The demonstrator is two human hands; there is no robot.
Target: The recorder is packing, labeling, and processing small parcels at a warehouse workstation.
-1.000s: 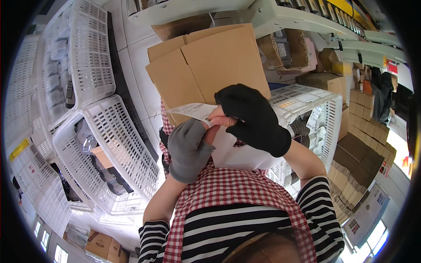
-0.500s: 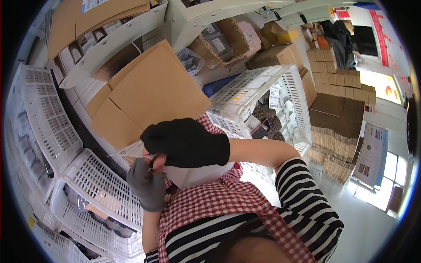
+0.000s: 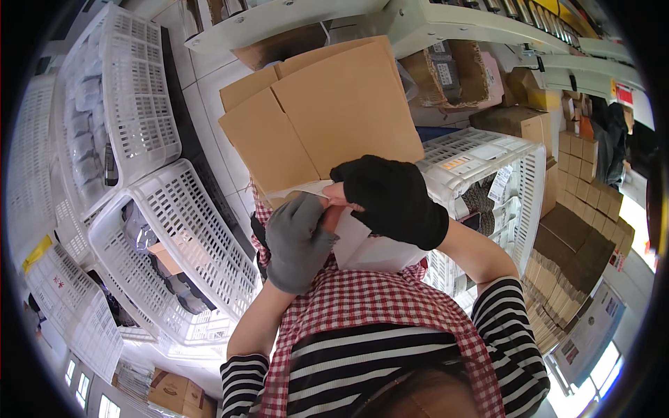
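My left hand [image 3: 300,240], in a grey glove, and my right hand [image 3: 390,198], in a black glove with bare fingertips, meet in front of my lap. Both are closed, fingertips pinched together at the edge of some white paper [image 3: 366,245]. The paper spreads below my right hand over the red-checked apron [image 3: 376,292], and a pale edge shows beyond my left fingers. Exactly what lies between the fingertips is hidden. Right beyond my hands stands a large brown cardboard box [image 3: 348,111] with its flaps raised.
White plastic crates [image 3: 202,230] with grey packets line the left side. Another white crate [image 3: 481,153], holding patterned and wrapped goods, stands close to my right elbow. Stacked cartons [image 3: 575,237] fill the far right. A pale metal frame [image 3: 411,28] crosses the back.
The view has turned, so the box and crates sit further right in it. My hands stay together at the paper; the dark bit between the fingers earlier no longer shows.
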